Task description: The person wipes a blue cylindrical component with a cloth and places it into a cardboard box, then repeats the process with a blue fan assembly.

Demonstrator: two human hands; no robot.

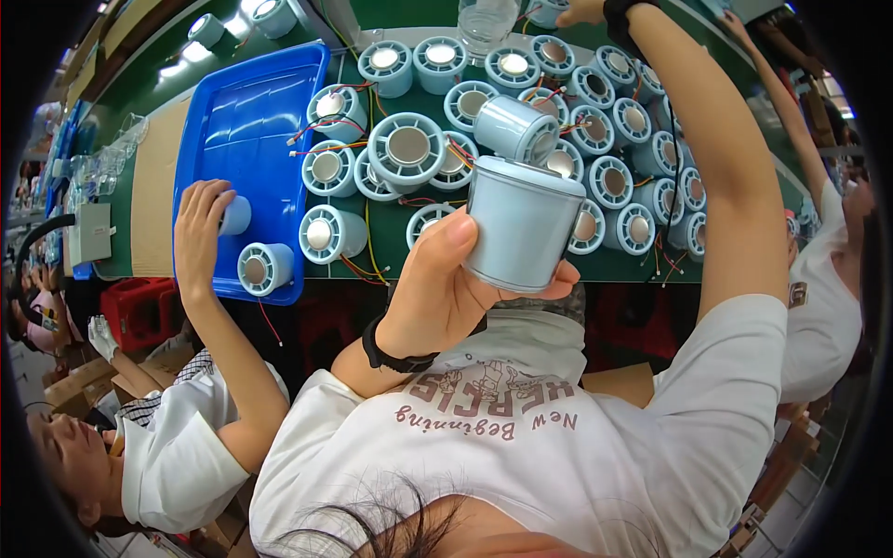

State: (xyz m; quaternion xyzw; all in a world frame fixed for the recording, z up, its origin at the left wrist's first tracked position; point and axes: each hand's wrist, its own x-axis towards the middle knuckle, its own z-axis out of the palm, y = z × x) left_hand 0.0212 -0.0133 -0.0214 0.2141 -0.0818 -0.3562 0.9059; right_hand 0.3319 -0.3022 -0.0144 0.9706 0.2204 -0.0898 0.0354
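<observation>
My left hand [446, 279] is closed around a light-blue cylindrical housing [526, 228], raised in front of my chest near the table's front edge. Its rimmed end points up and its smooth side faces me. Just behind it, another light-blue cylinder [510, 127] lies tilted on top of others. My right arm stretches to the far side of the table; the right hand [584, 11] is partly cut off by the top edge. It is beside a light-blue cylinder [547, 13], and its fingers are too hidden to show a grip.
Several similar cylinders with slotted rims, round discs [406, 146] and coloured wires crowd the green table [321, 271]. A clear container [486, 26] stands behind. On the left, a co-worker's hand [197, 232] touches a cylinder [236, 216] in a blue tray [256, 98].
</observation>
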